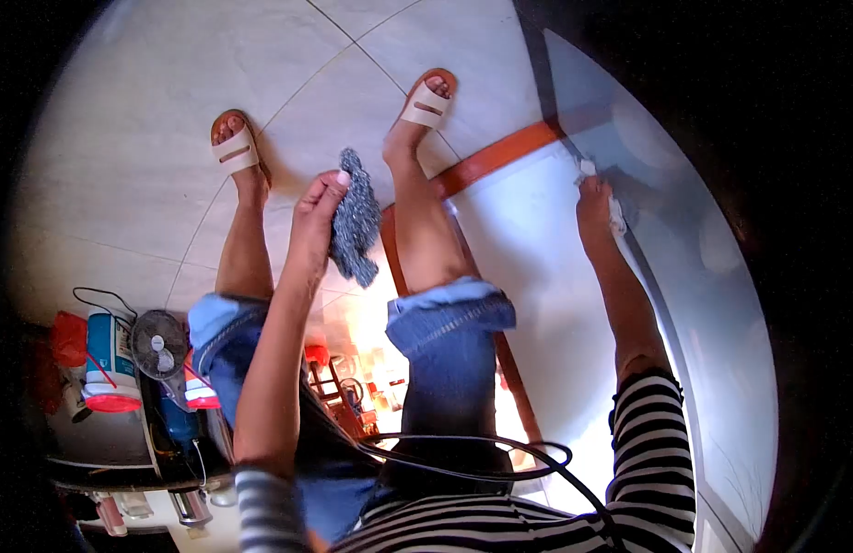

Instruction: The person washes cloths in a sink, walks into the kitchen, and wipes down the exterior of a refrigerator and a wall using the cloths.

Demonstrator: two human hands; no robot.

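Observation:
My left hand (318, 214) pinches a crumpled grey mesh scrubber (356, 221), which hangs between my two legs above the tiled floor. Over at the right, my right hand (596, 205) is closed on a white cloth (616, 214) and presses it against the edge of a pale, glossy panel (671, 194). Bits of the cloth show above and beside the fingers.
At the lower left are a blue and white bucket (111, 355), a small fan (159, 344) and a red bag (69, 337). A black cable (463, 475) loops across my waist. A reddish-brown strip (500, 157) crosses the floor.

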